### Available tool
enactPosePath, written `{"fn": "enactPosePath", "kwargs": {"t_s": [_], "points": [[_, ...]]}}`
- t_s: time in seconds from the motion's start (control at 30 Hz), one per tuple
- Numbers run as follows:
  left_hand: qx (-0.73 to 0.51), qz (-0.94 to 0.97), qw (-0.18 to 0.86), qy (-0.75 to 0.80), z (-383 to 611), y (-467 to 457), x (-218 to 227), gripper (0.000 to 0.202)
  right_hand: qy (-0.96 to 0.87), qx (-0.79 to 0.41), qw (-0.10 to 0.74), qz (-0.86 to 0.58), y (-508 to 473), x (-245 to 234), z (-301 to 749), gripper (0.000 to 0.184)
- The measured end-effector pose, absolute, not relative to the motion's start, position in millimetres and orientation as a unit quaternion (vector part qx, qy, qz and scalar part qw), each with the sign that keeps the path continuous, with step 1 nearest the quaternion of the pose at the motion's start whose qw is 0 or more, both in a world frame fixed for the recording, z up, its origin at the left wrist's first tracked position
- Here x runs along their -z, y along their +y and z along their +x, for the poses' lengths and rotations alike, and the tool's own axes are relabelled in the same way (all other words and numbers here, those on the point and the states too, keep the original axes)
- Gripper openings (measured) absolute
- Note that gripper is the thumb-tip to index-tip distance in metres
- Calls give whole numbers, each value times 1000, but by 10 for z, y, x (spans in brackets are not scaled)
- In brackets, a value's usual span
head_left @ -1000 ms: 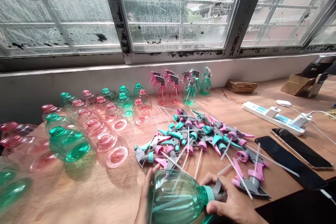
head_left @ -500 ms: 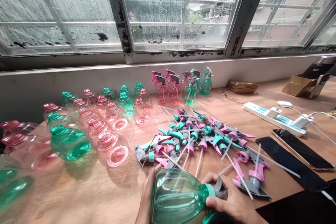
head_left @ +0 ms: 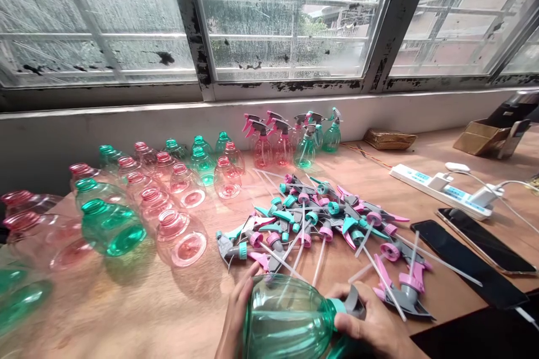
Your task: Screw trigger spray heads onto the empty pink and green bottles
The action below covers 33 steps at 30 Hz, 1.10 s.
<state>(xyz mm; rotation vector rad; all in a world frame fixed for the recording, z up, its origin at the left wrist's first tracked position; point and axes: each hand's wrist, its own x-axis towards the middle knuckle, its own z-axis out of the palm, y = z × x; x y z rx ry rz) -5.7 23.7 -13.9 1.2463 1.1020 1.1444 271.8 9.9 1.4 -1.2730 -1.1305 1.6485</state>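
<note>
A green spray bottle [head_left: 286,317] lies on its side at the bottom centre, held between both hands. My left hand [head_left: 234,317] wraps around its wide base. My right hand [head_left: 373,325] grips the teal collar and grey trigger head [head_left: 351,304] at its neck. Just beyond the bottle lies a heap of loose pink and teal trigger heads [head_left: 320,224] with long dip tubes, spread on the wooden table [head_left: 177,303].
Several open pink and green bottles [head_left: 138,202] stand at the left. Several finished sprayers [head_left: 290,140] stand by the wall under the window. At the right lie a power strip [head_left: 440,188], two phones [head_left: 467,258] and a cardboard box [head_left: 484,137].
The bottle has shifted slightly between my hands and my left fingers have moved up a little along its base. Nothing else on the table has moved.
</note>
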Motion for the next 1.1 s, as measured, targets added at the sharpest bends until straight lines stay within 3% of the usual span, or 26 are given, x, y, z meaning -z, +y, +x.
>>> {"fn": "enactPosePath", "kwargs": {"t_s": [0.43, 0.83, 1.1], "points": [[-442, 551, 565, 426, -78, 285, 18, 48, -469, -584, 381, -542, 88, -58, 2706, 64], [-441, 558, 581, 396, -32, 247, -76, 64, -478, -626, 369, -493, 96, -1, 2713, 59], [-466, 565, 543, 411, 44, 224, -59, 49, -477, -618, 359, -512, 97, 14, 2731, 60]]}}
